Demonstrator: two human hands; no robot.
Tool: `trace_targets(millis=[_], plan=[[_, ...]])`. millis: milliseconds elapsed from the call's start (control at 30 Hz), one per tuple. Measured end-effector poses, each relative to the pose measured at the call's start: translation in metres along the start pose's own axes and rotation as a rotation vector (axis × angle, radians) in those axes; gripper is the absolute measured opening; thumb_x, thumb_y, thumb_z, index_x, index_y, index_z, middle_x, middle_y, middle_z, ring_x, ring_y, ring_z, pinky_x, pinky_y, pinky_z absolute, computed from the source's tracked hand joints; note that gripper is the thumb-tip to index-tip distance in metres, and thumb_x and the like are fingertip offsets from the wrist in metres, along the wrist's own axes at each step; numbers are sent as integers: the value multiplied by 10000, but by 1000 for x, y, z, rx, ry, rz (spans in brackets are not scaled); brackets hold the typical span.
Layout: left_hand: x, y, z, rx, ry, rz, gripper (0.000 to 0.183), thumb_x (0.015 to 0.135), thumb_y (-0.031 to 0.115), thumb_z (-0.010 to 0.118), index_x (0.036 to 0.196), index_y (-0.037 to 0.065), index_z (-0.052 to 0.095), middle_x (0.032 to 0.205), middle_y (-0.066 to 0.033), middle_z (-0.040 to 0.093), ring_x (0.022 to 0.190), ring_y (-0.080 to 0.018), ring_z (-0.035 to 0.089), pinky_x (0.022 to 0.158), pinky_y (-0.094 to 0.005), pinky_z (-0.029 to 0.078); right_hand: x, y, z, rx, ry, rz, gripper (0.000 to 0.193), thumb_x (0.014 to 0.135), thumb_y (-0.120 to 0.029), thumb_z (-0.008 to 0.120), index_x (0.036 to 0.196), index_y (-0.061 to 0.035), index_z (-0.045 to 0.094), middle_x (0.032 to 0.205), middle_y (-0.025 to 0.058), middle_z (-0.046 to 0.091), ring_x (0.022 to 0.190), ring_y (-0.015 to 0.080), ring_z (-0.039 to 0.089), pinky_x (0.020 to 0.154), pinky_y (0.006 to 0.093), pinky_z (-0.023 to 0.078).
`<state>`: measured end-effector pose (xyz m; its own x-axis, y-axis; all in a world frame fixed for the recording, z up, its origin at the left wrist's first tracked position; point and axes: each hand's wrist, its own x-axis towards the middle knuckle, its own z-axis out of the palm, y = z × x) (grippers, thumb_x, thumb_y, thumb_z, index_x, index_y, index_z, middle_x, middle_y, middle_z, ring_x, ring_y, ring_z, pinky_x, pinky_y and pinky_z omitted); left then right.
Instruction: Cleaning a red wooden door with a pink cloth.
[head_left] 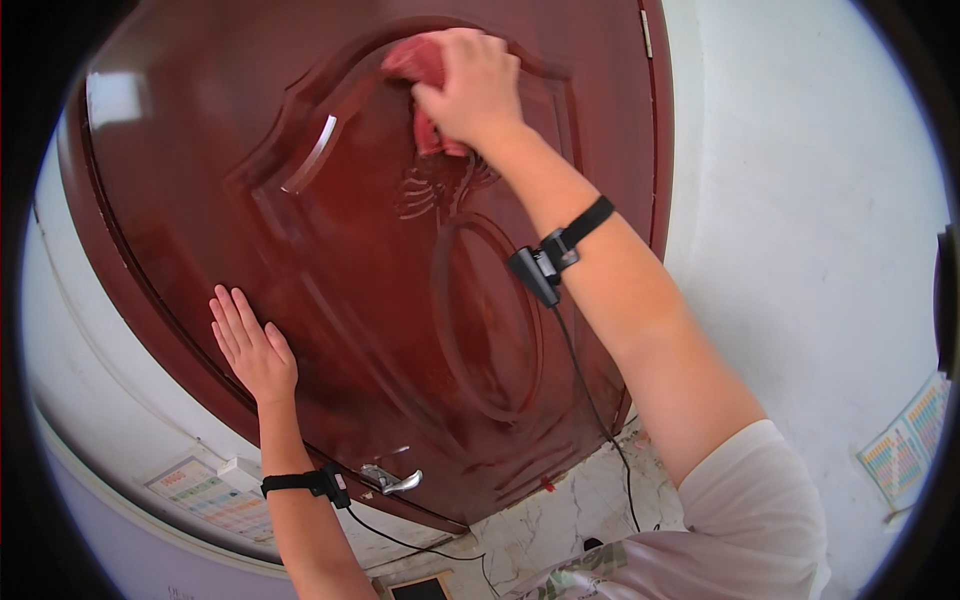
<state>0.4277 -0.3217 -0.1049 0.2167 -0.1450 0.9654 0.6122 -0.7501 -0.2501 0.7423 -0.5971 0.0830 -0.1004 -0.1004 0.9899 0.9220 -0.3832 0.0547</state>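
A glossy reddish-brown door point(350, 290) with carved panel mouldings fills the middle of the head view. High on its upper panel, my right hand point(478, 88) presses a red cloth point(420, 62) against the surface. Part of the cloth hangs below the palm, and the fingers are slightly blurred. Lower down, my left hand point(255, 345) lies flat on the door near its left edge, fingers stretched out and holding nothing. Below that hand is the silver door handle point(392, 480).
Hinges point(646, 33) line the door's right edge, beside a white wall point(800, 200). Coloured charts hang at the lower left point(215, 495) and lower right point(910, 440). Black cables point(590, 400) trail from straps on both forearms. Marble-patterned floor tiles point(590, 490) show below the door.
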Motion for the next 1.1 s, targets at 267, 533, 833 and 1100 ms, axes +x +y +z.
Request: trace_targets(millis=[267,533,833,1100], plan=[[-1,-2,2,-27,17,-15,652,1058,188,443,1689,32,384,1787,-153,324,1660,-336,281,1339,-500,232,-108,104,-32,-33,102,386,555,869,-270,770,1369,-96,600,1369,173,620,1305,429,540,1101,589,427],[-1,4,5,-40,12,-46,681,1029,181,475,1693,60,391,1789,-127,331,1655,-310,299,1339,-484,237,-97,92,-20,-105,107,188,549,895,-195,727,1393,-33,560,1368,194,603,1316,418,518,1146,562,369],[0,0,1,-32,5,-41,662,1040,200,466,1686,65,411,1780,-126,352,1646,-318,319,1329,-491,253,-53,-99,24,152,7,-192,653,725,-305,850,1334,-210,634,1346,67,587,1245,348,532,993,522,457],[1,5,3,-48,8,-35,646,1078,210,421,1704,55,371,1795,-134,314,1658,-334,285,1332,-499,231,-160,-140,13,254,-274,-498,698,694,-334,882,1359,-276,678,1381,9,595,1223,286,558,1007,465,451]])
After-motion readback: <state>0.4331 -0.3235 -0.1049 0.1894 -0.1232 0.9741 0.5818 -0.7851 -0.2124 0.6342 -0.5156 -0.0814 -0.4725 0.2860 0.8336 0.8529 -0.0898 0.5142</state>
